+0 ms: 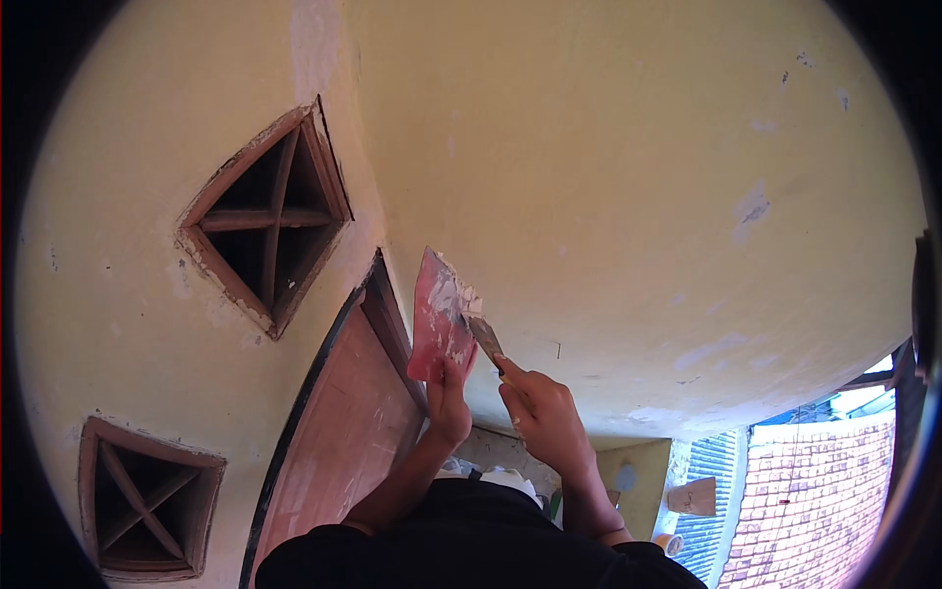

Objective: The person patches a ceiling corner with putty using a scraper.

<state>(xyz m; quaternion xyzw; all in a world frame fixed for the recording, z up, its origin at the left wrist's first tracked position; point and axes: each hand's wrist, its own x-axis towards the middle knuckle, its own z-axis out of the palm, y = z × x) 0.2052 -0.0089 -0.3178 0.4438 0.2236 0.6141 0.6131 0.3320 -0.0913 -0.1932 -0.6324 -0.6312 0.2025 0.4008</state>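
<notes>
My left hand [451, 404] is closed on the lower end of a flat red plastic putty spreader [428, 329], held up with its broad face showing. Off-white putty [465, 293] clings along the spreader's right side and is smeared over its face. In my right hand [551, 417], the fingers are wrapped round the handle of a putty knife [485, 337]. The knife's narrow metal blade points up and left, its tip at the putty on the spreader's edge. Both tools are in front of the wall corner, and pale specks dot my right hand.
Yellowish walls [608, 196] with pale patches meet at a corner. On the left are two brown crossed-frame vent openings [273, 218] and a reddish-brown door [339, 432] in a dark-edged frame. Low at the right, a tiled roof [810, 501] shows beyond the wall's edge.
</notes>
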